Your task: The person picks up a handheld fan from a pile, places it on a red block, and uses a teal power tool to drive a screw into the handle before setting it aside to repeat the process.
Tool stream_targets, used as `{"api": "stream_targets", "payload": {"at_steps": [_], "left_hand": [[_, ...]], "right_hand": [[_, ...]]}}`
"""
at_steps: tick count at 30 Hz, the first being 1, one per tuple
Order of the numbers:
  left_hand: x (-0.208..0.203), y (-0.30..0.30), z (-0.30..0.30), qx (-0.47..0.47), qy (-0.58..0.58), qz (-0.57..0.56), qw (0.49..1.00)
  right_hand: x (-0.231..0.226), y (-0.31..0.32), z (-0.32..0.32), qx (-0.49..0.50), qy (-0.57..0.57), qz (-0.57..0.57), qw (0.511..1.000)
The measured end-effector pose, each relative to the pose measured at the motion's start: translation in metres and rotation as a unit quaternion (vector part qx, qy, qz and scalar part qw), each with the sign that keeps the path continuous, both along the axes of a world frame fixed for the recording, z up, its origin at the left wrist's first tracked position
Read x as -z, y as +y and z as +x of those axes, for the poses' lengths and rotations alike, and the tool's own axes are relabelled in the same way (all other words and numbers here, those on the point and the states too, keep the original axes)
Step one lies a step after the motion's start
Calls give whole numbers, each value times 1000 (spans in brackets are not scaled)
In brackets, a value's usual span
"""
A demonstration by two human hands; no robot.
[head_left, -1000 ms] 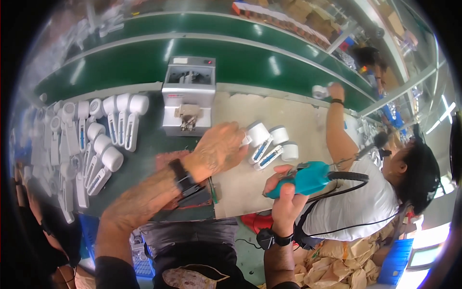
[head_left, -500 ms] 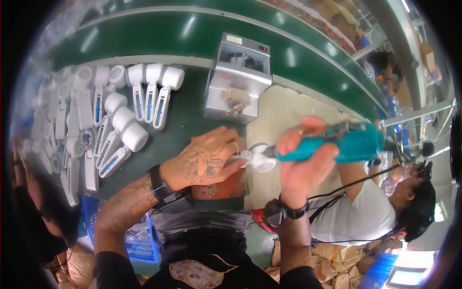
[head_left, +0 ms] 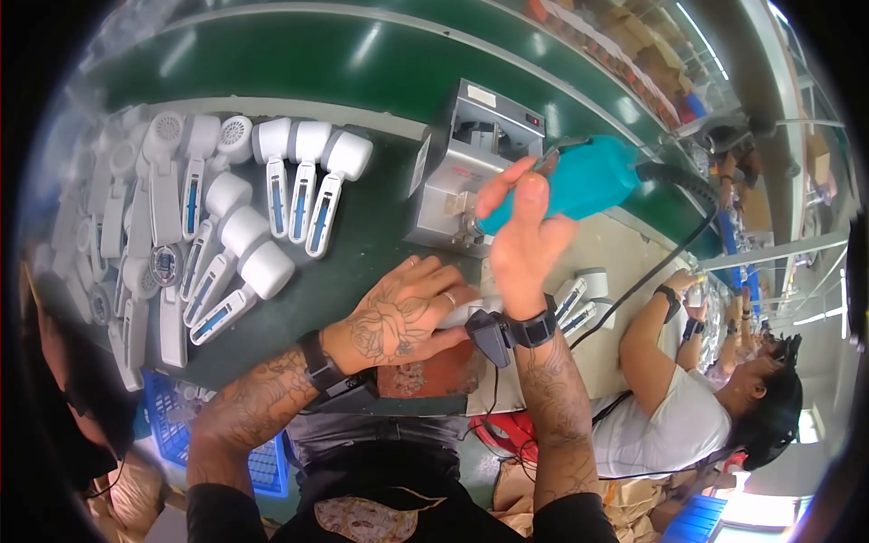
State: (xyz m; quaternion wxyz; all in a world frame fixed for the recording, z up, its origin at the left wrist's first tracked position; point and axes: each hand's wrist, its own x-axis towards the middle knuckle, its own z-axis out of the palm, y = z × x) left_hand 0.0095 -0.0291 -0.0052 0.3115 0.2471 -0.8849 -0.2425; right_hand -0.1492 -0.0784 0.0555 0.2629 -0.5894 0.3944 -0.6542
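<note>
My left hand is closed round a white hand-held unit, shaped like a small hair dryer or shower head. It keeps the unit low over a reddish-brown pad; my right wrist hides much of it. A teal electric screwdriver with a black cord is in the grip of my right hand. Its tip points left, at the front outlet of a silver screw feeder. Whether the tip touches the outlet, or carries a screw, I cannot tell.
Many similar white units crowd the dark green tabletop on the left, several with blue strips in slotted handles. More units lie right of my right wrist. A blue crate stands below left. A co-worker in a white shirt sits at right.
My right hand has carried the screwdriver up and left, from the unit's round head to the screw feeder. My left hand keeps hold of the unit. The view has shifted slightly.
</note>
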Motion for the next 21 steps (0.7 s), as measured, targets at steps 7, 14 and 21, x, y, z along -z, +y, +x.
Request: {"api": "stream_targets", "payload": {"at_steps": [7,14,21], "left_hand": [[5,-2,-1,-14,3,-1,1000],[2,-2,-4,-16,25,-1,1000],[3,-2,-2,-4,32,5,999]], "right_hand": [[-5,27,4,2,16,101,995],[-7,72,-20,15,-39,66,997],[-3,76,-22,20,-27,73,997]]}}
